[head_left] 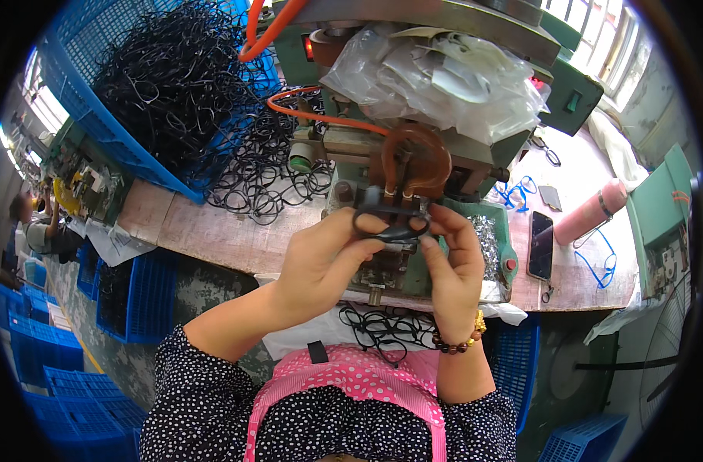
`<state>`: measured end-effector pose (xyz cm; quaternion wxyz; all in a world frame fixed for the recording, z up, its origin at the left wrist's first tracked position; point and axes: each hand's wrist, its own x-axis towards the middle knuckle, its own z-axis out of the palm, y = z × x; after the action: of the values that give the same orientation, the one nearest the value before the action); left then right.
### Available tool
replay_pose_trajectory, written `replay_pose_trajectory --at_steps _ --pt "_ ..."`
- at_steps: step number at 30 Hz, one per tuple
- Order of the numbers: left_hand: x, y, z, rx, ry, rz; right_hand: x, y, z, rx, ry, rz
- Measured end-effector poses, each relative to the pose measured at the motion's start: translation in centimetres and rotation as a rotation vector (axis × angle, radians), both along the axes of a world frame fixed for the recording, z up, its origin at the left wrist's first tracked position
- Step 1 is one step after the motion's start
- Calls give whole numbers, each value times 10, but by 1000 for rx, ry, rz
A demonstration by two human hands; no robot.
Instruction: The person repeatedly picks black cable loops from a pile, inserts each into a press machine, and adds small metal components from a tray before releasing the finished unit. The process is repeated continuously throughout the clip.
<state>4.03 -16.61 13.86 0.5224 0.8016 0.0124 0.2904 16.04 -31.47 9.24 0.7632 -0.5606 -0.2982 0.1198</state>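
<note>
Both hands hold one black eyeglass frame in front of a green bench machine. My left hand pinches its left rim. My right hand, with a bead bracelet at the wrist, grips its right side. The frame sits just below a copper-coloured coil on the machine. More black frames lie on my lap on a white cloth.
A blue crate heaped with black frames stands at the left, loose frames spilling beside it. To the right lie a phone, a pink bottle and blue frames. Clear plastic bags top the machine. Blue crates stand on the floor.
</note>
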Motion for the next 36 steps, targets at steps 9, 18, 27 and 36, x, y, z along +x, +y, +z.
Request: replay_pose_trajectory --at_steps 9,18,27,36 --pt "21 8 -4 423 -161 18 23 -44 -10 -26 -165 -312" --pt "22 10 -12 545 -308 34 52 -76 -77 -425 -235 -537" --pt "22 6 -14 527 -365 111 53 -57 -79 -857 -846 -474" --pt "2 13 -34 428 -389 295 46 -50 -95 -465 -391 -607"
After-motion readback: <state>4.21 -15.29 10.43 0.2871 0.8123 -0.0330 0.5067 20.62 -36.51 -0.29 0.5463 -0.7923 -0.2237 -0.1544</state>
